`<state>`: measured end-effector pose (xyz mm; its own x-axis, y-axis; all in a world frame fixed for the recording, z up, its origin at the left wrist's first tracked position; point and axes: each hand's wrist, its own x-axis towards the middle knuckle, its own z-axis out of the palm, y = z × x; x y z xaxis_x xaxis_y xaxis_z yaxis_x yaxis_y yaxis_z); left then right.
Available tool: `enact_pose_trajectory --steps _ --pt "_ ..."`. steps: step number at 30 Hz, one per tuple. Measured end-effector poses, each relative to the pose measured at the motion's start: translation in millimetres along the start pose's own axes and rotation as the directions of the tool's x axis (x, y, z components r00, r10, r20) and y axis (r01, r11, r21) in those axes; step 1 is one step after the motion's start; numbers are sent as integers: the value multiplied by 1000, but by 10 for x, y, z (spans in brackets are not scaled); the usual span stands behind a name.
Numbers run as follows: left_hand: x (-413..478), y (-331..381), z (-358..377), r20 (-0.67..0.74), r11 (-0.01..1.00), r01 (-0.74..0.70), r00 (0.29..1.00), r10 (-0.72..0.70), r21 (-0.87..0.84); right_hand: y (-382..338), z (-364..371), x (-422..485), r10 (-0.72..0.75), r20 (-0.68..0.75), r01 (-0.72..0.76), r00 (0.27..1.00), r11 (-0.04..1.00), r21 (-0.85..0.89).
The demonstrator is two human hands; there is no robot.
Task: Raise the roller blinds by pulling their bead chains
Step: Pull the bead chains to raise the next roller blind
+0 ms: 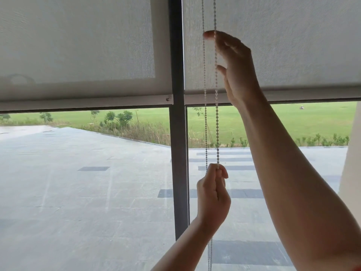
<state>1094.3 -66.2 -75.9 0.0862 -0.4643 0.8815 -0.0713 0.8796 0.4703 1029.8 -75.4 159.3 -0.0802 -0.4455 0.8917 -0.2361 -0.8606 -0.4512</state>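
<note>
Two grey roller blinds hang partly raised over a window: the left blind [78, 40] and the right blind [293, 45]. A white bead chain [216, 124] hangs as two strands in front of the right blind's left edge. My left hand [212, 194] is low, fist closed on the right strand below the blind's bottom rail [312, 95]. My right hand [238, 71] is raised in front of the right blind. Its fingers are spread, with the index finger across the right strand and the thumb apart below it, not closed on the chain.
A dark vertical window frame post [178, 153] stands between the two blinds, just left of the chain. Behind the glass lie a paved terrace and a lawn. A pale wall edge [351, 163] shows at the far right.
</note>
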Motion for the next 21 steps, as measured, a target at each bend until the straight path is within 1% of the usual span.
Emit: enact_pose_trajectory --steps 1,2,3,5,6,7,9,11,13,14,16,17,19,21 --pt "-1 0 -21 -16 1000 7 1000 -7 7 68 37 1 36 9 -36 999 999 -1" --pt "-4 -2 -46 -31 1000 10 999 -10 14 130 79 -11 97 49 -99 994 994 44" --pt "-8 -12 -75 -43 1000 10 999 -9 20 189 115 -26 167 114 -183 979 972 146" --pt "-10 -47 -143 -67 1000 9 998 -7 28 299 157 -47 266 230 -335 936 871 360" --pt "-6 -69 -180 -82 999 15 997 -12 33 343 169 -50 295 248 -373 923 846 382" --pt "-2 -89 -216 -101 999 23 995 -20 32 377 194 -52 318 244 -389 916 852 351" --pt "10 -125 -280 -132 999 38 991 -36 14 408 279 -44 337 223 -385 915 895 226" --pt "22 -140 -326 -151 999 39 988 -34 25 435 385 -28 350 224 -383 910 915 124" --pt "27 -136 -340 -159 999 37 987 -31 32 434 510 -25 392 298 -434 871 897 88" --pt "25 -131 -340 -160 999 38 987 -32 37 430 574 -31 407 364 -471 838 875 107" --pt "7 -126 -339 -160 998 44 987 -37 46 439 662 -40 375 510 -540 774 812 221" --pt "-4 -129 -344 -157 998 49 987 -42 44 448 681 -40 340 552 -563 762 769 303" --pt "-14 -136 -371 -152 998 56 987 -51 35 454 701 -50 283 551 -578 785 653 488" --pt "-9 -131 -410 -153 998 59 987 -53 34 499 711 -60 282 482 -555 829 515 653"
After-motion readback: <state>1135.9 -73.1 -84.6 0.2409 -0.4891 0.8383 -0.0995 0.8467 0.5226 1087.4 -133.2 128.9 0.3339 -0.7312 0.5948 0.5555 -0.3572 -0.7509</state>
